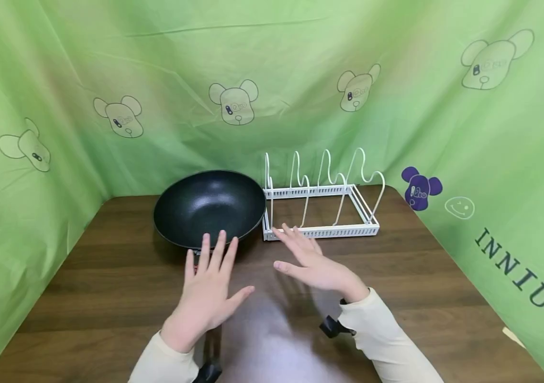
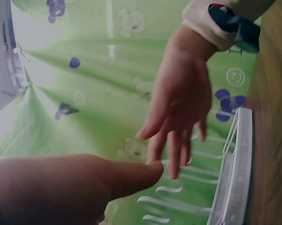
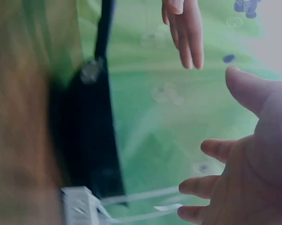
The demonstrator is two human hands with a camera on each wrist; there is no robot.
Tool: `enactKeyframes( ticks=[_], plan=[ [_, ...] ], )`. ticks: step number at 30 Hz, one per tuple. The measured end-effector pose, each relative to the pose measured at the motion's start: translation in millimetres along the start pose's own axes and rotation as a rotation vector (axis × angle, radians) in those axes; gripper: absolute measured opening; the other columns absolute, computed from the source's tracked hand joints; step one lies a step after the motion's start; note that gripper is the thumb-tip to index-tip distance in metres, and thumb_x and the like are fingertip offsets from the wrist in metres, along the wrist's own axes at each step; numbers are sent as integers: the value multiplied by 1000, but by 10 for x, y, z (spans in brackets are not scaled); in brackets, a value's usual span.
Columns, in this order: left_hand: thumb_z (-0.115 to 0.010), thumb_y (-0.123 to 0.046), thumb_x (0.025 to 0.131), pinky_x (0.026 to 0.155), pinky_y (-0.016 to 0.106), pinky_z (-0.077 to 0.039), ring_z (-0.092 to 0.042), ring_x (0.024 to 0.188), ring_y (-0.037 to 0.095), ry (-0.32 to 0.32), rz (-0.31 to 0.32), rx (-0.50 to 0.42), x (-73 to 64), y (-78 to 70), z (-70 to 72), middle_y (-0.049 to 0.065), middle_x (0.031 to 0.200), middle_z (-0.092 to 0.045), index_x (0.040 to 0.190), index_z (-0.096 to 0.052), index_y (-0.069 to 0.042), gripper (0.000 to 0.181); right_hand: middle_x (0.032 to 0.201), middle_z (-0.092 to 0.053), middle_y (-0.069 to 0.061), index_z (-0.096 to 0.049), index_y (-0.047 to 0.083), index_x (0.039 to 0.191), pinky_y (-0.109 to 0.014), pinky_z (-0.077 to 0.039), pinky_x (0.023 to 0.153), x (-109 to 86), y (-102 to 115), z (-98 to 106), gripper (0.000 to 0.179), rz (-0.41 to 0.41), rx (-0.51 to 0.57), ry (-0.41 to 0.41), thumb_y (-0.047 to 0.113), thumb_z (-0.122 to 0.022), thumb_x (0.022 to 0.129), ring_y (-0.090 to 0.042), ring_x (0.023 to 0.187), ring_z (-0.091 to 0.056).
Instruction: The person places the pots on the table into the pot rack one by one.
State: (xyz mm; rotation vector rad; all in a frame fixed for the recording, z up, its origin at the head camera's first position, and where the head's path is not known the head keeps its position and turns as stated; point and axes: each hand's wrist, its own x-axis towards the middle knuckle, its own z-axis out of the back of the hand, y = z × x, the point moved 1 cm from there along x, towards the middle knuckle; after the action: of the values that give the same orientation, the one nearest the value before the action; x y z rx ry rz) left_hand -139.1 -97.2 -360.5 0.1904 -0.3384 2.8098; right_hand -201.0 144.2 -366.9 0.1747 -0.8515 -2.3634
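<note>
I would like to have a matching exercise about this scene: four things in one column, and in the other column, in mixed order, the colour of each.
Things:
1. pan
2. rack
3. tabletop
4. hanging cloth

Colours:
A. green, with printed cartoon heads
B. brown
C. black
D. white

Right pairs: 1-C, 2-D, 3-B, 4-A

Three views share a rack [image 1: 334,232]

The head camera looks forward and down over the table [image 1: 99,298]. Both wrist cameras look from close by, tipped sideways: the left toward the right hand [image 1: 319,267], the right toward the pan [image 1: 209,207] and left hand [image 1: 208,295].
</note>
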Motion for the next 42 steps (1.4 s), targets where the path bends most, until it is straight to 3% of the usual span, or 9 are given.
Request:
enactKeyframes(
  ticks=[6, 15, 19, 24, 28, 32, 35, 38, 42],
  plan=[
    [-58, -59, 92, 112, 69, -6, 2, 149, 43, -1, 68, -105, -194, 377, 69, 17, 165, -7, 159, -14, -9, 95, 165, -10, -10, -17, 18, 160, -63, -9, 115, 90, -24, -255, 70, -16, 213, 168, 47, -46, 103, -34, 150, -5],
    [-55, -59, 95, 107, 75, -14, -2, 145, 54, 132, 185, -280, -421, 837, 5, 28, 161, -10, 157, -9, 2, 98, 162, -19, -13, -14, 14, 159, -51, -18, 117, 249, -35, -654, 68, -79, 560, 323, 47, -40, 105, -30, 149, -16],
    [-54, -55, 97, 104, 77, -15, -3, 144, 53, 228, 221, -422, -480, 935, -76, 27, 161, -10, 156, -7, 3, 95, 160, -17, -25, -11, 4, 158, -53, -12, 119, 365, 14, -811, 64, -80, 831, 331, 34, -37, 107, -37, 149, -12],
    [-53, -47, 100, 109, 71, -16, -6, 145, 51, 303, 260, -683, -510, 991, -204, 32, 159, -9, 156, -5, 5, 89, 159, -12, -31, -6, -2, 156, -54, -8, 119, 507, 81, -1000, 61, -85, 1111, 324, 25, -32, 108, -40, 149, -5],
    [-50, -39, 103, 109, 66, -24, -16, 145, 48, 334, 269, -856, -526, 1007, -296, 33, 158, -16, 155, -11, 6, 79, 159, -13, -32, -5, -3, 156, -52, -10, 119, 606, 151, -1108, 62, -130, 1228, 325, 26, -31, 108, -43, 149, -6],
    [-45, -38, 105, 108, 64, -27, -22, 143, 48, 397, 292, -969, -547, 1037, -361, 32, 155, -24, 153, -20, 8, 71, 158, -14, -34, -5, -4, 156, -50, -10, 120, 695, 213, -1208, 60, -175, 1301, 327, 26, -28, 109, -44, 148, -7],
    [-38, -37, 108, 107, 57, -33, -28, 140, 48, 462, 232, -1024, -551, 1088, -390, 35, 149, -34, 148, -25, 15, 67, 158, -13, -34, -5, -4, 156, -49, -9, 120, 762, 251, -1269, 59, -195, 1341, 337, 26, -24, 109, -44, 148, -7],
    [-30, -34, 110, 103, 38, -41, -36, 137, 45, 537, 101, -1110, -538, 1143, -413, 35, 142, -44, 144, -27, 20, 64, 158, -10, -34, -4, -6, 155, -48, -8, 120, 837, 299, -1312, 61, -204, 1385, 350, 26, -24, 108, -44, 148, -6],
    [-25, -32, 111, 97, 23, -45, -51, 131, 25, 655, -27, -1363, -489, 1180, -485, 29, 137, -53, 144, -26, 20, 62, 159, -14, -31, -8, -7, 155, -47, -9, 120, 929, 374, -1354, 60, -197, 1440, 365, 26, -24, 107, -41, 148, -11]
  ],
)
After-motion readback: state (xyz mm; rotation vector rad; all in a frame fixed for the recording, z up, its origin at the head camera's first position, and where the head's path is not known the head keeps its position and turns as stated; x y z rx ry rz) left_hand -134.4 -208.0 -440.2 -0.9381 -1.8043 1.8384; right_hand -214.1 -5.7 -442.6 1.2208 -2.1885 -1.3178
